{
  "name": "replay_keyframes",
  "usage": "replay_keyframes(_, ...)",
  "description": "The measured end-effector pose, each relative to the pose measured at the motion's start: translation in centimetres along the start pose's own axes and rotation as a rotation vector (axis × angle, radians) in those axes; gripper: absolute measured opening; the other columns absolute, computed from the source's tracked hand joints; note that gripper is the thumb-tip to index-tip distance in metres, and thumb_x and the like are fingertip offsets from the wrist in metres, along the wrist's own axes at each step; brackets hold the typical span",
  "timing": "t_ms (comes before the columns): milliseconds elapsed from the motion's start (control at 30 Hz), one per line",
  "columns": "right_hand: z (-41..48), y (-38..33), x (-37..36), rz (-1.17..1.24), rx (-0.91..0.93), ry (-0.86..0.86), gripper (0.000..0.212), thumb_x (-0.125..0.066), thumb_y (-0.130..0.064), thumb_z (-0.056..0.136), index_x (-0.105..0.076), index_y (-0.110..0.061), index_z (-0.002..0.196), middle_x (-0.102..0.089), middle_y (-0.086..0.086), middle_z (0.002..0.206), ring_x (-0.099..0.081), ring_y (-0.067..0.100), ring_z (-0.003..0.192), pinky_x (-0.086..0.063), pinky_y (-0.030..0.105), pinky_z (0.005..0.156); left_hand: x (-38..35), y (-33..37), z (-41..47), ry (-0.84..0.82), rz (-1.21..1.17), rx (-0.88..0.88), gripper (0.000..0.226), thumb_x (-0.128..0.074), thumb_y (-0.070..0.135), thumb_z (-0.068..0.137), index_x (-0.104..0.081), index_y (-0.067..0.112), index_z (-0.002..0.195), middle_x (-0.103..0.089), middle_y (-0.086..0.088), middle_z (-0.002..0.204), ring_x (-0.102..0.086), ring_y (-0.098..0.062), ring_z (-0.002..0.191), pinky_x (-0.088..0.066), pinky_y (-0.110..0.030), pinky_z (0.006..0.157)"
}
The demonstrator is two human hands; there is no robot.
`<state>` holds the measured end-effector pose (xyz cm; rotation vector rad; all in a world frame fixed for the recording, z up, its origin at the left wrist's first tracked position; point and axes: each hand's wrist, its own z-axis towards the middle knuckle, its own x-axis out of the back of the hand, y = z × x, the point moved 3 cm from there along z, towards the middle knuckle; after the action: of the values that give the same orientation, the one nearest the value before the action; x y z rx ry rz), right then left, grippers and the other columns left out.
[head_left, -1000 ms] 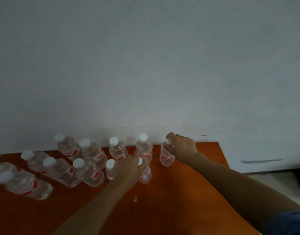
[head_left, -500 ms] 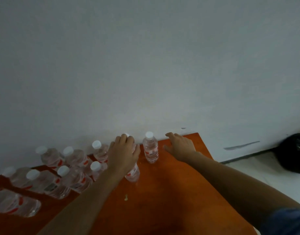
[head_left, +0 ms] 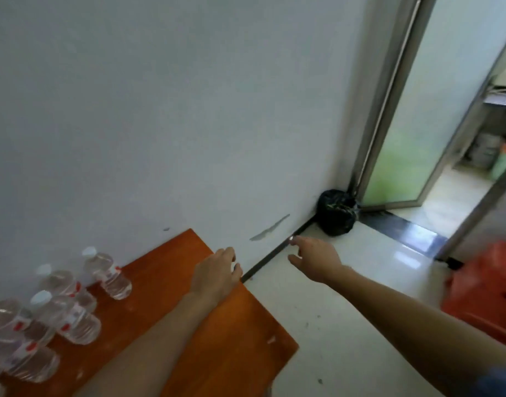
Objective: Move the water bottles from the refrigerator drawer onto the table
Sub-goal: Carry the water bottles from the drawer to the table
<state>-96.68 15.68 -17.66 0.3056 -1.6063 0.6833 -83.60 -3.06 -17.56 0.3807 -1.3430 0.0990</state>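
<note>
Water bottles (head_left: 45,316) clustered upright at the left edge of the orange table (head_left: 231,339), nearest the wall, leaving the right half bare. Left hand (head_left: 216,275) over the far right edge, fingers loosely curled, holding nothing; right hand (head_left: 314,260) past the edge above pale floor (head_left: 346,339), open and empty. Black bag (head_left: 336,212) in the corner by the doorway, red stool (head_left: 486,287) at far right.
</note>
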Motion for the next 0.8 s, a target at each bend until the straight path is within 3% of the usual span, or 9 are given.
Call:
replay_keyframes(167, -9.6, 15.6, 4.8, -0.010, -0.293, 0.059, 0.043, -0.053, -0.047, 0.093, -0.052, -0.027, 0.132, -0.065, -0.001, 0.120, -0.061, 0.022, 0.107, -0.049, 0.033, 0.086, -3.7, 16.1, 1.2, -0.084, -0.110, -0.261, 0.021, -0.045, 0.037, 0.094, -0.054, 0.019, 0.098, -0.061, 0.001, 0.092, -0.057, -0.019, 0.075, -0.044, -0.031, 0.064)
replay_keyframes(300, -17.4, 25.9, 7.7, 0.004, -0.529, 0.117, 0.043, -0.052, -0.046, 0.093, -0.051, -0.028, 0.131, -0.066, -0.001, 0.117, -0.061, 0.023, 0.107, -0.047, 0.032, 0.083, -6.0, 28.0, 2.0, -0.136, -0.167, -0.445, 0.023, -0.048, 0.038, 0.092, -0.057, 0.019, 0.102, -0.065, -0.001, 0.095, -0.061, -0.022, 0.082, -0.048, -0.032, 0.070)
replay_keyframes(500, -27.1, 37.9, 9.8, 0.024, -0.821, 0.168, 0.035, -0.054, -0.045, 0.089, -0.057, -0.026, 0.118, -0.067, 0.005, 0.116, -0.063, 0.030, 0.105, -0.048, 0.036, 0.080, -10.3, 44.3, 2.9, -0.209, -0.167, -0.733, 0.025, -0.046, 0.038, 0.094, -0.056, 0.020, 0.108, -0.065, 0.003, 0.103, -0.060, -0.020, 0.086, -0.039, -0.030, 0.067)
replay_keyframes(700, -33.1, 49.6, 12.0, 0.064, -1.043, 0.229, 0.041, -0.056, -0.048, 0.090, -0.054, -0.028, 0.125, -0.064, 0.000, 0.120, -0.060, 0.025, 0.112, -0.048, 0.036, 0.090, -14.8, 59.9, 4.3, -0.300, -0.204, -0.979, 0.026, -0.044, 0.040, 0.095, -0.054, 0.021, 0.109, -0.064, 0.005, 0.106, -0.061, -0.019, 0.091, -0.040, -0.029, 0.071)
replay_keyframes(800, -36.4, 54.6, 13.2, 0.075, -1.164, 0.260, 0.041, -0.054, -0.048, 0.092, -0.053, -0.028, 0.128, -0.064, 0.000, 0.120, -0.060, 0.022, 0.110, -0.048, 0.036, 0.089, -16.7, 67.7, 4.8, -0.342, -0.224, -1.126, 0.022, -0.047, 0.042, 0.093, -0.053, 0.023, 0.102, -0.064, 0.005, 0.104, -0.058, -0.014, 0.081, -0.043, -0.028, 0.069)
